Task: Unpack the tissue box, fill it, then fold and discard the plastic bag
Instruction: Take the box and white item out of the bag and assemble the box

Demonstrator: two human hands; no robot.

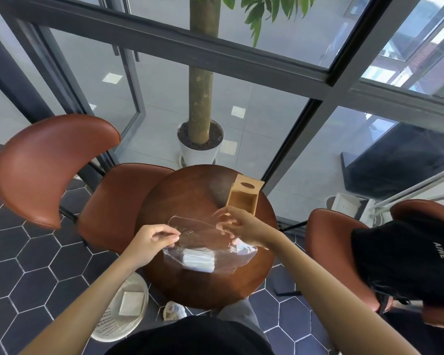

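A clear plastic bag (205, 242) is held over the middle of the round wooden bench (180, 285), its mouth stretched open between the two hands. The left hand (153, 242) pinches the bag's rim at the left, fingers curled onto the film; the right hand (237, 228) pinches the rim at the right. A white pack of tissues (199, 262) is seen inside the bag, at its closed end, nearer the person than the hands, so the contents lie below and behind the opening that is being spread. The bag's long axis is judged to run from the mouth down toward the person, though the transparent film makes its outline hard to trace.

The wooden tissue box (244, 196) stands at the far right edge of the bench, just beyond the right hand, its open side turned toward the bag. The right hand is the nearer one to it. A white basket (124, 311) sits on the floor left of the bench.
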